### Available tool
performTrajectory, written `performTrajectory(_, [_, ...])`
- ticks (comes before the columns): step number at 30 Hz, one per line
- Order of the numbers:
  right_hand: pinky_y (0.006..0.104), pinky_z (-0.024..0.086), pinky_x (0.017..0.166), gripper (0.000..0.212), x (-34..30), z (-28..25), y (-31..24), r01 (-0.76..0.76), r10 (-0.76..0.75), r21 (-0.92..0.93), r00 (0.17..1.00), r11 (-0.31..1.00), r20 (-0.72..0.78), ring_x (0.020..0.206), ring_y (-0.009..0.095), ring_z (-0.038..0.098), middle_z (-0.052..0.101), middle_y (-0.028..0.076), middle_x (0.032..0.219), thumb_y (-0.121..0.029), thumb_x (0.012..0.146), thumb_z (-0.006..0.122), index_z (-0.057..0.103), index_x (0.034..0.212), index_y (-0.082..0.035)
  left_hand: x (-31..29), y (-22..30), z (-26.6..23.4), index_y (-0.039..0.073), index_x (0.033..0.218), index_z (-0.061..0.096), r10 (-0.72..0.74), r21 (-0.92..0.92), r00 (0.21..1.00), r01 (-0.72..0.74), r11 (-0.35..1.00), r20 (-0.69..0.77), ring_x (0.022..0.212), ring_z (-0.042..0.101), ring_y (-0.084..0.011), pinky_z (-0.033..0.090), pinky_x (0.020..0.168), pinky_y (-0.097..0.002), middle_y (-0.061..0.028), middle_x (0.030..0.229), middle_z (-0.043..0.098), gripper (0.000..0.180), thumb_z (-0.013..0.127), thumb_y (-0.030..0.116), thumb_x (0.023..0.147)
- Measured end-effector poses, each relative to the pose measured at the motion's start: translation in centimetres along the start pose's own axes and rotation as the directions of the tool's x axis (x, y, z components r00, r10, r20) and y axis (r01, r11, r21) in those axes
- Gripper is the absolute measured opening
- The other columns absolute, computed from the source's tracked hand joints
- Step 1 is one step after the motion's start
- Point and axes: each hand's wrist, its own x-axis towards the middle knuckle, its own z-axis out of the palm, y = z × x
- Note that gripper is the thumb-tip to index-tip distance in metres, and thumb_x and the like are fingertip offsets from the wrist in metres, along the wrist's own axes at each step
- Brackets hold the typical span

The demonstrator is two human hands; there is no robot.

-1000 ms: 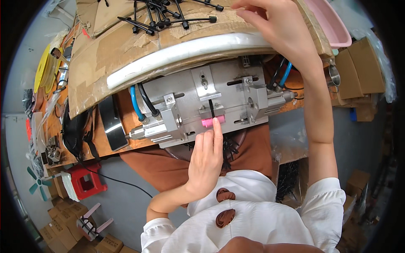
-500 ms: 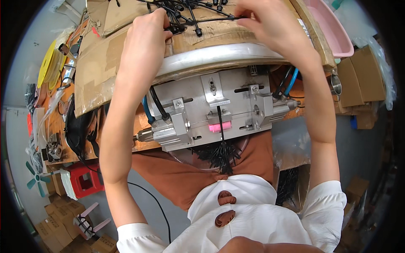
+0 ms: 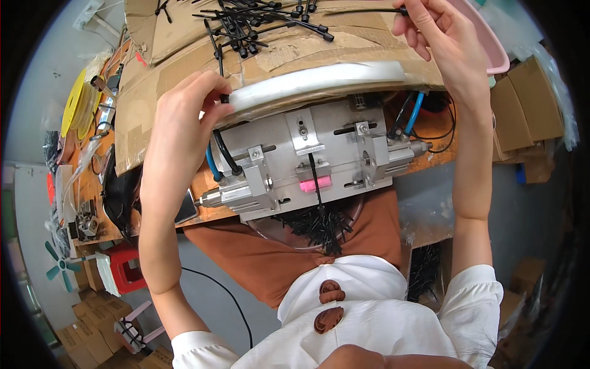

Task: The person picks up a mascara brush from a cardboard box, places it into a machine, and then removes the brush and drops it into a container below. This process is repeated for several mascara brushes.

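My left hand (image 3: 190,107) pinches the thick dark end of a thin black stem (image 3: 224,98) at the near left edge of the cardboard. At the far right, my right hand (image 3: 439,34) holds another thin black stem (image 3: 369,10) by its collared end; its shaft points left. A loose pile of similar black stems (image 3: 246,27) lies on the cardboard (image 3: 178,74) between and beyond my hands. Nearer to me is a metal fixture (image 3: 332,141) with clamp blocks at both sides. One black stem (image 3: 314,175) hangs from its middle, beside a pink piece (image 3: 315,184).
A whitish padded strip (image 3: 319,77) runs along the cardboard's near edge. Below the fixture, a clear bowl (image 3: 261,232) on my lap holds a bundle of black stems (image 3: 319,224). Blue and black hoses (image 3: 415,114) join the fixture. A pink basin (image 3: 499,58) stands far right.
My left hand has drawn back toward me and left, away from the pile. My right hand has moved right with its stem. The pile is more fully in view.
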Motion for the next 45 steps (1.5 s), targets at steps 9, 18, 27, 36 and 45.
performTrajectory(9, [0.0155,0.040,0.045,0.022,0.0,-0.6,-0.9,-0.031,0.053,0.282,0.996,0.959,-0.069,0.052,0.005,0.052,0.064,0.007,0.072,-0.020,0.097,0.055,0.059,0.098,0.001,1.7,-6.0,-6.9,0.001,0.110,0.064,-0.298,-0.735,0.946,0.292,0.612,0.127,0.083,0.059,-0.0090,0.047,0.080,-0.0212,0.0004,0.087,0.061,0.027,0.065,0.019,0.090])
performTrajectory(18, [0.0150,0.042,0.045,0.024,-0.8,-0.1,-0.8,-0.055,0.069,0.297,0.997,0.953,-0.035,0.053,0.005,0.054,0.064,0.008,0.073,-0.021,0.096,0.057,0.061,0.098,0.002,-2.0,-3.1,-4.7,0.000,0.104,0.062,-0.291,-0.658,0.957,0.208,0.724,-0.018,0.090,0.054,-0.0089,0.042,0.087,-0.0233,-0.0012,0.095,0.060,0.017,0.065,0.007,0.088])
performTrajectory(27, [0.0171,0.043,0.052,0.020,-4.7,-2.1,0.2,0.097,-0.098,0.291,0.995,0.952,-0.009,0.079,0.012,0.059,0.066,0.018,0.100,-0.009,0.097,0.052,0.056,0.112,0.003,-11.9,7.1,5.7,0.004,0.135,0.049,-0.091,-0.141,0.971,0.060,0.988,-0.220,0.076,0.049,-0.0146,0.046,0.066,-0.0250,-0.0055,0.089,0.053,0.075,0.070,-0.015,0.065])
performTrajectory(36, [0.0174,0.043,0.052,0.026,-8.0,-0.4,-0.6,0.044,-0.040,0.362,0.999,0.931,-0.019,0.076,0.014,0.061,0.065,0.018,0.095,-0.012,0.094,0.058,0.054,0.115,0.003,-12.9,10.9,14.1,-0.006,0.140,0.037,-0.158,0.012,0.987,0.158,0.987,-0.009,0.087,0.049,-0.0284,0.043,0.078,-0.0386,-0.0136,0.099,0.051,0.070,0.063,-0.008,0.075])
performTrajectory(45, [0.0190,0.049,0.052,0.023,-13.0,2.8,-2.4,-0.048,0.076,0.185,0.986,0.982,-0.151,0.075,0.011,0.063,0.068,0.014,0.093,0.007,0.083,0.064,0.056,0.104,0.003,-13.0,10.7,14.3,-0.011,0.136,0.038,-0.116,0.165,0.993,0.117,0.979,-0.019,0.083,0.050,-0.0225,0.048,0.075,-0.0298,-0.0111,0.097,0.050,0.069,0.057,-0.008,0.070])
